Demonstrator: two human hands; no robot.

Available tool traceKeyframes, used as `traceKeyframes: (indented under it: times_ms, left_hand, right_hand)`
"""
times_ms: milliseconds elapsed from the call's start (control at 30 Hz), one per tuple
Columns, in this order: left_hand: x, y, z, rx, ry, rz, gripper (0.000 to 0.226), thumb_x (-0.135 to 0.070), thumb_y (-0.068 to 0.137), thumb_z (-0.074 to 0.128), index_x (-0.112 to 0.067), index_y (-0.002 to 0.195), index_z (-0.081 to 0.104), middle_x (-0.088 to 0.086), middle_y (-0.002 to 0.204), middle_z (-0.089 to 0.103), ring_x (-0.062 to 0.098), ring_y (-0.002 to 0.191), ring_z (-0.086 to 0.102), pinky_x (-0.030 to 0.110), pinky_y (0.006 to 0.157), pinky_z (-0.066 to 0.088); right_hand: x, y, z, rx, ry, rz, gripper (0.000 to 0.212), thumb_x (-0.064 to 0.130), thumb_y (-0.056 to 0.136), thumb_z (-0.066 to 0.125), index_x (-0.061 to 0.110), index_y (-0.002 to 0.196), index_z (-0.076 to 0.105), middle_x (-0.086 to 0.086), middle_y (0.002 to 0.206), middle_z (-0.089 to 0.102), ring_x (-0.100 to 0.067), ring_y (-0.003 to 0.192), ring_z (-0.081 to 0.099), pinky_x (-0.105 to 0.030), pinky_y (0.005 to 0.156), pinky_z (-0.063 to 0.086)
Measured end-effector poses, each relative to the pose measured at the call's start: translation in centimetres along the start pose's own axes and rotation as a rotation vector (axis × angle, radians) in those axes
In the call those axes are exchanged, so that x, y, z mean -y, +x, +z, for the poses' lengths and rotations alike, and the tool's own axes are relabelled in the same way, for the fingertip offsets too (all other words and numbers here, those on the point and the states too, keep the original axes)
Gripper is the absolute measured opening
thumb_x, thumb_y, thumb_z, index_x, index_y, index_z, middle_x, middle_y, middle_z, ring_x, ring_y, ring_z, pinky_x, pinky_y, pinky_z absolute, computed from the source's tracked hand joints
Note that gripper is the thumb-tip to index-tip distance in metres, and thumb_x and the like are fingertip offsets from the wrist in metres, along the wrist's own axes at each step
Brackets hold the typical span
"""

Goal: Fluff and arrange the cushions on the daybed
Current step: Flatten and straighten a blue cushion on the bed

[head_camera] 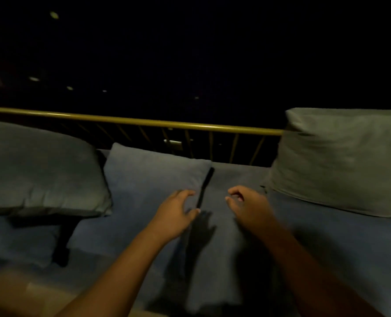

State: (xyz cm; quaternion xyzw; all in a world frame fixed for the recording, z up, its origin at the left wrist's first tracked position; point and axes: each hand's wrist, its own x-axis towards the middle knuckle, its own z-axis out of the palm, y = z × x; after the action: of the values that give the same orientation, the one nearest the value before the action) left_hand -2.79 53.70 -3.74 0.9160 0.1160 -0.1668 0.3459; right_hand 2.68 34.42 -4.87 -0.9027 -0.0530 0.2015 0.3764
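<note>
Two blue cushions lie flat side by side on the daybed: the left blue cushion [144, 193] and the right blue cushion [222, 248], with a dark gap between them. My left hand [176, 213] hovers over the left cushion's right edge, fingers spread and curled. My right hand [249, 207] hangs over the right blue cushion, fingers curled, holding nothing. A grey-green pillow [39, 170] lies flat at the left. Another grey-green pillow [340, 161] leans upright at the right.
A brass rail [144, 121] with slanted spindles runs along the back of the daybed. Beyond it the room is dark with a few small lights. A smaller blue cushion [18, 241] lies at the lower left. The daybed's front edge and pale floor [11, 298] show at the bottom left.
</note>
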Motion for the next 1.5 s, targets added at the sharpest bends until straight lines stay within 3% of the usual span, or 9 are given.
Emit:
traceKeyframes:
  times_ms: [167, 467, 600, 767, 900, 1033, 1267, 1400, 1500]
  left_hand:
    - [10.0, -0.3, -5.8, 0.042, -0.056, -0.095, 0.048, -0.025, 0.087, 0.061, -0.013, 0.131, 0.046, 0.010, 0.139, 0.047, 0.025, 0.127, 0.046, 0.028, 0.103, 0.034]
    - [20.8, 4.6, -8.4, 0.043, -0.104, -0.166, 0.051, -0.024, 0.086, 0.062, -0.009, 0.132, 0.045, 0.014, 0.137, 0.050, 0.028, 0.127, 0.047, 0.025, 0.101, 0.033]
    - [23.2, 10.1, -8.7, -0.002, -0.117, -0.180, 0.064, -0.031, 0.081, 0.065, -0.007, 0.135, 0.042, 0.022, 0.143, 0.041, 0.035, 0.135, 0.036, 0.038, 0.113, 0.029]
    - [28.8, 13.4, -8.0, -0.055, -0.013, -0.374, 0.072, -0.045, 0.072, 0.056, -0.015, 0.135, 0.039, 0.022, 0.137, 0.042, 0.044, 0.124, 0.043, 0.049, 0.107, 0.035]
    - [30.8, 13.7, -6.5, -0.117, -0.068, -0.399, 0.077, -0.034, 0.080, 0.064, -0.016, 0.144, 0.025, 0.025, 0.153, 0.018, 0.041, 0.141, 0.019, 0.045, 0.117, 0.021]
    - [30.8, 13.4, -4.5, -0.064, 0.000, -0.461, 0.090, -0.049, 0.083, 0.056, -0.021, 0.148, 0.001, 0.020, 0.157, -0.010, 0.043, 0.144, -0.006, 0.048, 0.118, 0.000]
    - [30.4, 12.0, -4.7, -0.124, -0.010, -0.457, 0.080, -0.052, 0.085, 0.052, -0.027, 0.148, 0.010, 0.018, 0.158, 0.002, 0.038, 0.145, 0.004, 0.046, 0.119, 0.007]
    - [32.0, 10.2, -5.0, -0.123, -0.152, -0.665, 0.078, -0.056, 0.085, 0.048, -0.023, 0.147, 0.016, 0.018, 0.157, 0.013, 0.032, 0.145, 0.012, 0.040, 0.119, 0.013]
    - [33.7, 8.1, -4.1, -0.002, -0.270, -0.779, 0.089, -0.066, 0.075, 0.053, -0.024, 0.147, 0.020, 0.015, 0.155, 0.026, 0.035, 0.139, 0.030, 0.046, 0.116, 0.025]
  right_hand:
    - [6.1, 1.4, 9.6, 0.127, -0.006, 0.099, 0.022, 0.027, 0.091, 0.056, 0.016, 0.109, 0.059, -0.001, 0.094, 0.057, -0.019, 0.093, 0.059, -0.024, 0.078, 0.036]
    - [7.8, 6.6, 20.8, 0.216, -0.016, 0.302, 0.071, 0.032, 0.083, 0.066, 0.010, 0.142, 0.032, -0.016, 0.147, 0.039, -0.035, 0.134, 0.038, -0.037, 0.104, 0.035]
    - [4.9, 8.8, 24.7, 0.049, 0.220, 0.542, 0.115, 0.052, 0.054, 0.080, 0.027, 0.146, 0.017, -0.017, 0.146, 0.038, -0.040, 0.128, 0.045, -0.053, 0.099, 0.046]
    - [3.2, 10.9, 27.7, -0.045, 0.326, 0.688, 0.122, 0.043, 0.057, 0.086, 0.030, 0.148, 0.006, -0.009, 0.156, 0.021, -0.033, 0.140, 0.029, -0.051, 0.110, 0.035]
    - [1.8, 12.4, 29.5, -0.079, 0.316, 0.764, 0.114, 0.034, 0.060, 0.087, 0.010, 0.146, 0.015, -0.015, 0.151, 0.032, -0.034, 0.134, 0.038, -0.045, 0.107, 0.038]
    - [1.1, 11.9, 29.6, -0.120, 0.350, 0.708, 0.083, 0.025, 0.072, 0.080, 0.007, 0.140, 0.035, -0.016, 0.142, 0.047, -0.033, 0.127, 0.048, -0.028, 0.094, 0.038]
    - [0.8, 9.2, 27.2, -0.061, 0.354, 0.615, 0.077, 0.031, 0.076, 0.075, 0.011, 0.140, 0.037, -0.014, 0.139, 0.051, -0.032, 0.124, 0.051, -0.028, 0.091, 0.039]
    - [-1.1, 6.9, 24.3, -0.070, 0.320, 0.619, 0.082, 0.031, 0.073, 0.077, 0.010, 0.141, 0.036, -0.016, 0.140, 0.050, -0.034, 0.127, 0.049, -0.036, 0.102, 0.041]
    - [-2.9, 6.2, 22.0, -0.080, 0.270, 0.642, 0.075, 0.025, 0.077, 0.075, 0.007, 0.138, 0.037, -0.016, 0.139, 0.049, -0.034, 0.125, 0.049, -0.028, 0.092, 0.037]
